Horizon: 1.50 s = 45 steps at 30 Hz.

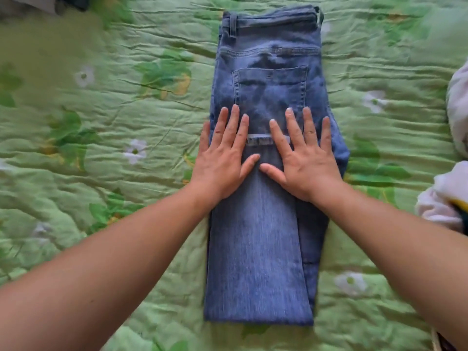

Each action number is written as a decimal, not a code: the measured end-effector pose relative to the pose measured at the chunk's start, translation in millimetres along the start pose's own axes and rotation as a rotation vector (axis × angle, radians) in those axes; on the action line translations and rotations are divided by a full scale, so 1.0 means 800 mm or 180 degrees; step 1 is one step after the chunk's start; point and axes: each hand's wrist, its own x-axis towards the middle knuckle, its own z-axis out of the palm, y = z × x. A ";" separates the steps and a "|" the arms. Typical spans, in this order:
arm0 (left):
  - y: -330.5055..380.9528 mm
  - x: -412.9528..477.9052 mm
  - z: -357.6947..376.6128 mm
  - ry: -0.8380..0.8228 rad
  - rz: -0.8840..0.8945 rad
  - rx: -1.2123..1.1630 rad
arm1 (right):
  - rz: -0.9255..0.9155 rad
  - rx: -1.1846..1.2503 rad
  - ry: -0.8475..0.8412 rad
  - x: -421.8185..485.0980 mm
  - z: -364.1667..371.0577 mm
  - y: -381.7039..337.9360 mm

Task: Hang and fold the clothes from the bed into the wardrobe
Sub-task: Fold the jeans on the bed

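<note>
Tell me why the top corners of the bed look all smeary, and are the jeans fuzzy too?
Head view: the green bedspread smears into blur at the top left and top right corners. Same view: the jeans look sharpest round the back pocket and softer toward the near fold. The left hand and right hand lie flat, fairly clear. Light is soft, no glare.

Crumpled green floral bedspread (106, 138)

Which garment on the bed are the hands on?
The blue jeans, pressed by left hand and right hand; the white garment at right lies untouched.
</note>
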 end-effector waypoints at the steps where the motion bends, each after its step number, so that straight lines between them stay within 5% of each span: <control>1: -0.004 0.017 -0.003 -0.0056 -0.0049 -0.0047 | 0.0100 0.0037 -0.0062 0.017 -0.003 0.005; 14: -0.033 0.212 -0.033 0.0013 -0.0197 -0.0268 | 0.0225 0.0206 0.0121 0.213 -0.037 0.076; 24: -0.039 0.227 -0.012 0.0291 -0.0228 -0.0419 | 0.0424 0.0637 0.0897 0.212 -0.008 0.072; 37: -0.059 0.226 -0.024 -0.0190 0.0006 -0.1075 | 0.0265 0.0532 0.0049 0.208 -0.015 0.080; 45: -0.071 0.083 -0.006 0.0159 -0.0108 -0.1121 | 0.0322 0.0507 -0.0284 0.092 -0.008 0.067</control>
